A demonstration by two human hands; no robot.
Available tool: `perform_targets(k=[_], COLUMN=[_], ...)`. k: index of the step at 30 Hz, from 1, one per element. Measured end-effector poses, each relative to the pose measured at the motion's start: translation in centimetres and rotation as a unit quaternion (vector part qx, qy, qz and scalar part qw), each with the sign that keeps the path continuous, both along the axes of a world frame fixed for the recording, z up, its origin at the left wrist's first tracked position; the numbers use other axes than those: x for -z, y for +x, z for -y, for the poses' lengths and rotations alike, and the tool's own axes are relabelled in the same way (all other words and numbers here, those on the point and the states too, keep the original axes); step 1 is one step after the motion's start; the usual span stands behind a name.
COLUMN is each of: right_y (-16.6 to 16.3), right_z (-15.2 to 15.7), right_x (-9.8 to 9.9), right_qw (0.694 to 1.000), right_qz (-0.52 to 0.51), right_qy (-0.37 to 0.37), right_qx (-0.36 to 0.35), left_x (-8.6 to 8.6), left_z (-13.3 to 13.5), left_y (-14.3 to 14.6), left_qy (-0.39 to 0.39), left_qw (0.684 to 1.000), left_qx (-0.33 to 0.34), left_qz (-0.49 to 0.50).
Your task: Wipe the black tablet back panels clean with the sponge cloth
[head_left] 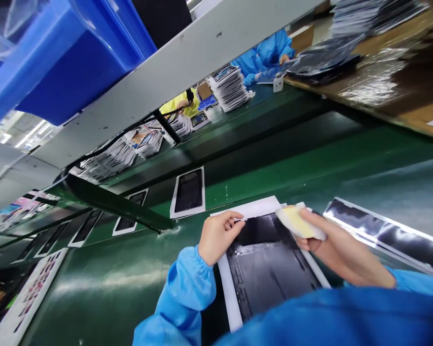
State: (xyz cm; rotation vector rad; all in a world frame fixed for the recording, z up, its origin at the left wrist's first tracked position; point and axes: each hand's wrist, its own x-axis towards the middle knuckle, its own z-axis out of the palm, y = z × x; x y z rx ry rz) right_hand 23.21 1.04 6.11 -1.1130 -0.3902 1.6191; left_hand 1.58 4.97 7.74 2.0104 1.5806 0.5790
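A black tablet-like panel (270, 274) lies on a white sheet (231, 307) in front of me, its lower part hidden by my blue sleeve. At the panel's upper left corner is my left hand (218, 235), its fingers curled in and the thumb close to them. Whether anything is pinched there I cannot make out. My right hand (332, 245) grips a yellow and white wiping pad (298, 221) over the panel's upper right edge. To the right, a glossy dark film strip (389, 235) with a pale border rests on the green bench.
More dark panels on white sheets, one of them (189, 191) nearby, line the green belt. A grey beam (187, 57) carrying a blue bin (72, 57) crosses overhead. A green strut (119, 202) stands at left. Co-workers, one in blue sleeves (263, 53), sit beyond stacked sheets (229, 89).
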Motion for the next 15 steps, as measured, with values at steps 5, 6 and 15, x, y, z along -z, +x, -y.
perform_targets(k=[5,6,15], right_y=[-1.2,-1.3,-1.2], right_z=[-0.1,-0.1,-0.2], right_x=[0.8,1.0,2.1], right_qw=[0.987,0.977,0.907], right_qz=[0.152,0.206,0.390], right_qy=[0.044,0.050,0.146], right_qx=[-0.011,-0.007,-0.058], left_x=[0.9,1.0,1.3], left_z=[0.3,0.4,0.6], left_y=[0.2,0.2,0.4], left_qy=[-0.011,-0.016,-0.025], left_qw=[1.000,0.999,0.999], left_qx=[-0.025,-0.029,-0.038], left_qz=[-0.001,-0.001,0.000])
